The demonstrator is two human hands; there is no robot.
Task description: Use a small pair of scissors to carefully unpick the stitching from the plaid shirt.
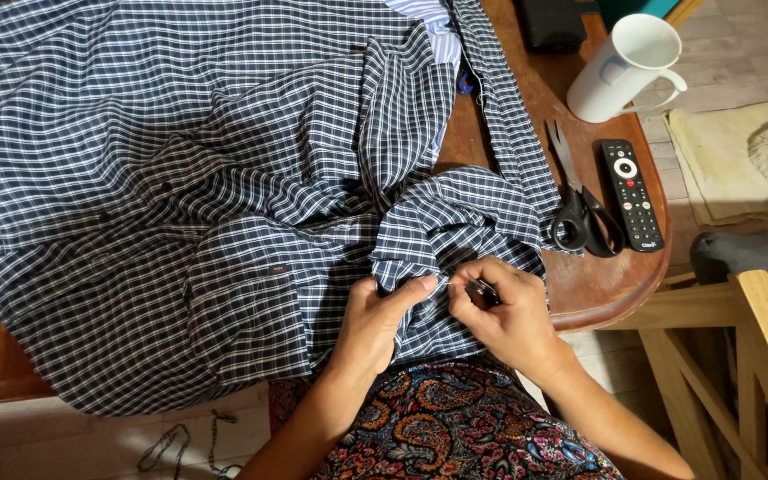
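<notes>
I see a navy-and-white checked cotton shirt [224,178] spread in loose folds across most of a round brown wooden worktop [597,284], its near edge hanging over toward the lap. At the near right part of the shirt, both hands meet on a bunched fold. My left hand [375,324] has its grip clamped on the fabric, thumb lying along the crease. My right hand [508,316] sits just beside it, fingers pinched together on a small dark metal object [484,291], possibly a small cutting tool; it is too hidden for me to tell.

Right of the shirt, black-handled steel scissors [580,209] lie on the worktop, blades pointing far. Just right of them rests a slim black remote control [632,193]. Farther off stands a white ceramic mug [624,67], tilted in view. Near me is a lap in dark paisley-patterned fabric [464,427]. At the right edge is a pale wooden chair frame [757,356].
</notes>
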